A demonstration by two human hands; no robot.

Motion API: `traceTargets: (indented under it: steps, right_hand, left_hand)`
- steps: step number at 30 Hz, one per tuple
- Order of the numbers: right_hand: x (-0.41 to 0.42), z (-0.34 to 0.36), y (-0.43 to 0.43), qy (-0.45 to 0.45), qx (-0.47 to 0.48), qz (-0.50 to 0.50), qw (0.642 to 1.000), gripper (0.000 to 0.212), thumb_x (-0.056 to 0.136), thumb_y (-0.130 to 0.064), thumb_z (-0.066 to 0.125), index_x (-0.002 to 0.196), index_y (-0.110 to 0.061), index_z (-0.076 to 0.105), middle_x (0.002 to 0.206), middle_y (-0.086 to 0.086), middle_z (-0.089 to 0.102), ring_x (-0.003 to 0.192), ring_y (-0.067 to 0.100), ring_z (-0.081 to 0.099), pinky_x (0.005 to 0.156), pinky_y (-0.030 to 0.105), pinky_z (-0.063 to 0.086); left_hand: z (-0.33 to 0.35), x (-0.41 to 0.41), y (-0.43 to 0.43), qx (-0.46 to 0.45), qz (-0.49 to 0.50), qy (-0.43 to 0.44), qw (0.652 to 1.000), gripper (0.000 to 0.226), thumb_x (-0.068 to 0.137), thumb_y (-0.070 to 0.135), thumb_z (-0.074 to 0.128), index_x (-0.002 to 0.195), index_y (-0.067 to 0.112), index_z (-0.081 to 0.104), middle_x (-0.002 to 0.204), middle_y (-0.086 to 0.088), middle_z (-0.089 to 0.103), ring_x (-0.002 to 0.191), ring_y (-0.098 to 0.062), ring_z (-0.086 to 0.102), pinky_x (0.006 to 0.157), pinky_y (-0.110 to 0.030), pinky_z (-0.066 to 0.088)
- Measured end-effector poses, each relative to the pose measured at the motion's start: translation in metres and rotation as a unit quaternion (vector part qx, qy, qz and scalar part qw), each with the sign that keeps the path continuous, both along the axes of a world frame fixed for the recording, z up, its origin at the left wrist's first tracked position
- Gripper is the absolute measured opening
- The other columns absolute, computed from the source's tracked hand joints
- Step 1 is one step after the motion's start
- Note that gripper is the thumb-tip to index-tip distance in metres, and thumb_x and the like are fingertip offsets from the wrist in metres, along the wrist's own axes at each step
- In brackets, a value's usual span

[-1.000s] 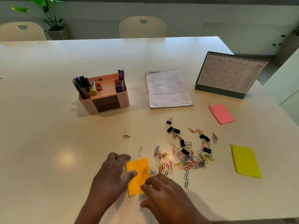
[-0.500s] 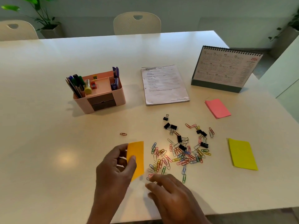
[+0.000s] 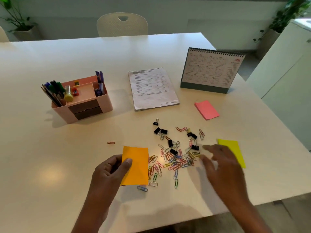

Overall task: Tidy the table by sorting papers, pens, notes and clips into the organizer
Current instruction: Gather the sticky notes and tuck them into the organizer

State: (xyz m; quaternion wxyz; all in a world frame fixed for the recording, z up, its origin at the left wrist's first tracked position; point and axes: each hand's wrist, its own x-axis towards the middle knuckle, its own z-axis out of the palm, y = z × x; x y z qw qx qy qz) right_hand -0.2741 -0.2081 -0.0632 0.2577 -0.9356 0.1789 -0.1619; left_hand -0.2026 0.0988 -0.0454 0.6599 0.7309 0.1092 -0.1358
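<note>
My left hand (image 3: 111, 170) grips an orange sticky-note pad (image 3: 136, 165), lifted just above the table near the front edge. My right hand (image 3: 222, 165) is blurred, fingers spread, empty, and partly covers a yellow note pad (image 3: 234, 148). A heap of coloured paper clips (image 3: 175, 162) and black binder clips (image 3: 160, 131) lies between the hands. The pink organizer (image 3: 101, 106) with pens stands at the back left. A stack of printed papers (image 3: 152, 88) lies right of it, and a pink note pad (image 3: 206, 109) farther right.
A desk calendar (image 3: 212, 71) stands at the back right. A lone red paper clip (image 3: 111, 142) lies left of the heap. A chair (image 3: 122, 25) sits behind the table, plants in both far corners, a white cabinet (image 3: 286, 68) to the right.
My left hand picked the orange pad up off the table and holds it flat to view. My right hand left it and swung right toward the yellow pad.
</note>
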Motion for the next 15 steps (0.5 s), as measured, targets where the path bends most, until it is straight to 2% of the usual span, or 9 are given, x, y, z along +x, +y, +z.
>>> traceTargets:
  steps: [3, 5, 7, 9, 12, 15]
  right_hand:
    - [0.005, 0.001, -0.044, 0.036, -0.057, -0.114, 0.991, 0.040, 0.094, -0.035, 0.072, 0.130, -0.019, 0.068, 0.124, 0.010, 0.060, 0.110, 0.037, 0.059, 0.078, 0.042, 0.053]
    - [0.006, -0.002, -0.066, 0.096, -0.078, -0.176, 0.977, 0.056, 0.092, -0.050, 0.071, 0.133, -0.012, 0.064, 0.125, 0.018, 0.058, 0.114, 0.044, 0.056, 0.079, 0.049, 0.054]
    - [0.007, -0.004, -0.077, 0.180, -0.095, -0.211, 0.956, 0.073, 0.087, -0.068, 0.064, 0.130, -0.009, 0.062, 0.121, 0.021, 0.058, 0.115, 0.045, 0.055, 0.080, 0.052, 0.053]
    - [0.007, -0.006, -0.080, 0.227, -0.100, -0.211, 0.945, 0.080, 0.082, -0.078, 0.061, 0.124, -0.010, 0.063, 0.117, 0.019, 0.058, 0.115, 0.043, 0.055, 0.079, 0.050, 0.052]
    - [0.010, -0.007, -0.078, 0.207, -0.054, -0.209, 0.954, 0.078, 0.079, -0.074, 0.071, 0.127, -0.014, 0.064, 0.117, 0.018, 0.057, 0.113, 0.042, 0.057, 0.074, 0.045, 0.047]
    - [0.013, -0.007, -0.074, 0.172, 0.005, -0.215, 0.961, 0.067, 0.080, -0.060, 0.082, 0.127, -0.016, 0.064, 0.118, 0.015, 0.056, 0.106, 0.043, 0.061, 0.072, 0.041, 0.044]
  left_hand:
    - [-0.005, 0.000, -0.002, -0.043, -0.002, 0.041, 0.998, 0.023, 0.095, 0.034, 0.070, 0.111, 0.018, 0.077, 0.103, -0.004, 0.080, 0.098, -0.032, 0.075, 0.084, -0.042, 0.059]
    - [-0.008, 0.000, -0.005, -0.080, 0.005, 0.066, 0.995, 0.027, 0.095, 0.032, 0.069, 0.116, 0.016, 0.074, 0.107, -0.006, 0.080, 0.100, -0.034, 0.075, 0.083, -0.043, 0.060]
    - [-0.009, 0.001, -0.008, -0.119, 0.011, 0.092, 0.989, 0.034, 0.094, 0.030, 0.067, 0.123, 0.013, 0.070, 0.111, -0.010, 0.080, 0.100, -0.034, 0.076, 0.080, -0.044, 0.061]
    - [-0.008, 0.001, -0.012, -0.159, 0.009, 0.108, 0.981, 0.034, 0.098, 0.026, 0.063, 0.128, 0.012, 0.067, 0.114, -0.012, 0.079, 0.100, -0.034, 0.077, 0.078, -0.043, 0.063]
    - [-0.007, 0.000, -0.017, -0.204, 0.003, 0.122, 0.971, 0.030, 0.103, 0.021, 0.057, 0.131, 0.012, 0.064, 0.116, -0.014, 0.079, 0.102, -0.036, 0.078, 0.076, -0.041, 0.066]
    - [-0.006, 0.001, -0.022, -0.231, 0.005, 0.127, 0.965, 0.030, 0.105, 0.015, 0.053, 0.133, 0.010, 0.063, 0.117, -0.018, 0.078, 0.099, -0.038, 0.078, 0.074, -0.042, 0.067]
